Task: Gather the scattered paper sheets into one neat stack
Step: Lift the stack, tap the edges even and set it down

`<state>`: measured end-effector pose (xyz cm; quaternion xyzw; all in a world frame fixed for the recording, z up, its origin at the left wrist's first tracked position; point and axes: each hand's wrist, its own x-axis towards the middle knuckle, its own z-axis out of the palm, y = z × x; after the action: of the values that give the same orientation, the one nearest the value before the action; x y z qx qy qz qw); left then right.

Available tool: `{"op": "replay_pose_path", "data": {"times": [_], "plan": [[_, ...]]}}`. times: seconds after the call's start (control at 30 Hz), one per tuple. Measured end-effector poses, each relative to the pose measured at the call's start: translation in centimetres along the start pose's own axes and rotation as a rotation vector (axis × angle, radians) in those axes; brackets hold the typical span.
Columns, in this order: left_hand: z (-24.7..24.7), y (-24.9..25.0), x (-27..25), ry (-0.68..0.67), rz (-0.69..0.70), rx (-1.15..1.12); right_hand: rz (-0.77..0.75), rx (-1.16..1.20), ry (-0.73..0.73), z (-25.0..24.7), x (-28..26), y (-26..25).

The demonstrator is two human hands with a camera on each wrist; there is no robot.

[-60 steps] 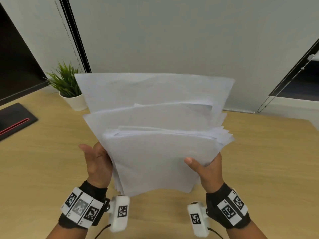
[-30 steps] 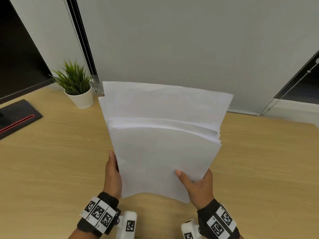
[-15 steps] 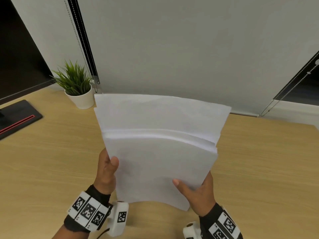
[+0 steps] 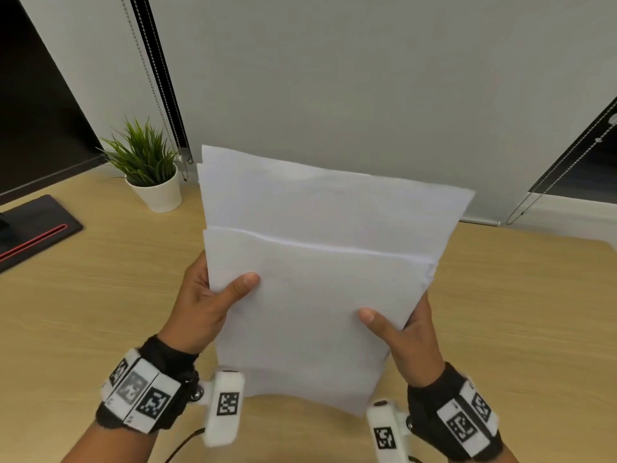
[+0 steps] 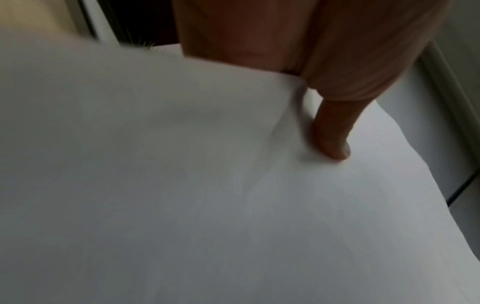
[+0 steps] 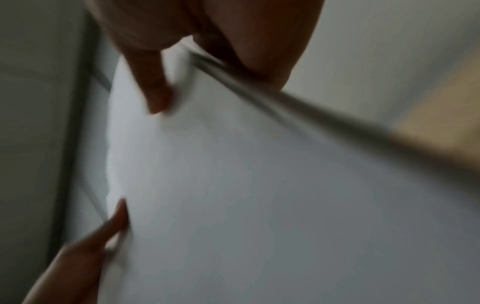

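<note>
A sheaf of white paper sheets (image 4: 320, 295) stands upright above the wooden desk (image 4: 100, 312), held between both hands. The back sheets rise higher than the front ones, so the top edges are stepped. My left hand (image 4: 213, 295) grips the left edge, thumb on the front sheet and fingers behind. My right hand (image 4: 400, 329) grips the right edge lower down, thumb across the front. The left wrist view shows my left thumb on the paper (image 5: 207, 185). In the blurred right wrist view the sheets (image 6: 233, 185) fill the picture with a thumb on each side.
A small potted plant (image 4: 150, 172) in a white pot stands at the back left of the desk. A dark monitor base (image 4: 33, 232) with a red stripe lies at the far left. A blind chain (image 4: 157, 95) hangs by the grey wall.
The sheets have been squared up from a loose fan into a tighter bundle. My left thumb has come round onto the front sheet, where before the hand pressed flat against the side edge.
</note>
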<state>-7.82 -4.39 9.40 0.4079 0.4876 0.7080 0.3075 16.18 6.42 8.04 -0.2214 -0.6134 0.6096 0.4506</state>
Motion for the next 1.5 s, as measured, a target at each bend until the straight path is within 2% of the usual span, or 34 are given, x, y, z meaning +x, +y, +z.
{"op": "replay_pose_path", "data": {"times": [0.2,0.27,0.37,0.47,0.53,0.63,0.77,0.87,1.0,1.13,1.23,1.3,1.4,1.5], "plan": [[0.2,-1.8,0.8,0.063,-0.017,-0.044,0.288,-0.15,-0.077,-1.1,-0.6,4.5],[-0.3,-2.1,0.6,0.033,-0.027,-0.021,0.313,-0.179,-0.02,-1.1,-1.4,6.1],[-1.8,-2.9,-0.2,-0.087,-0.096,0.085,0.315,-0.209,0.028,-0.9,-2.2,7.0],[-3.2,-3.9,-1.4,-0.135,-0.239,0.172,0.299,-0.246,0.047,-0.9,-2.8,7.2],[-3.0,-4.2,-2.0,-0.137,-0.244,0.237,0.278,-0.278,0.069,-0.5,-3.1,7.2],[-1.3,-3.8,-2.3,-0.043,-0.106,0.292,0.182,-0.318,0.132,0.6,-3.1,6.6],[1.9,-2.4,-2.3,0.108,0.152,0.301,-0.034,-0.323,0.253,2.3,-2.2,4.8],[3.3,-2.4,-2.6,0.187,0.219,0.263,-0.086,-0.343,0.284,2.8,-2.0,4.7],[3.2,-2.8,-3.1,0.157,0.165,0.183,-0.034,-0.324,0.246,2.3,-2.3,5.1],[2.2,-0.8,-1.6,0.095,0.234,0.041,-0.087,-0.22,0.173,1.1,-1.0,3.3],[1.5,1.0,0.7,0.206,0.089,-0.13,-0.137,-0.07,0.133,0.5,0.9,1.8],[1.6,1.4,1.4,0.166,0.013,-0.202,-0.128,-0.046,0.103,0.7,1.6,1.3],[2.3,1.5,1.5,0.133,-0.01,-0.156,-0.128,-0.013,0.099,1.1,2.0,0.6],[2.2,1.1,1.6,0.166,0.018,-0.117,-0.113,0.005,0.107,1.3,2.0,0.3]]}}
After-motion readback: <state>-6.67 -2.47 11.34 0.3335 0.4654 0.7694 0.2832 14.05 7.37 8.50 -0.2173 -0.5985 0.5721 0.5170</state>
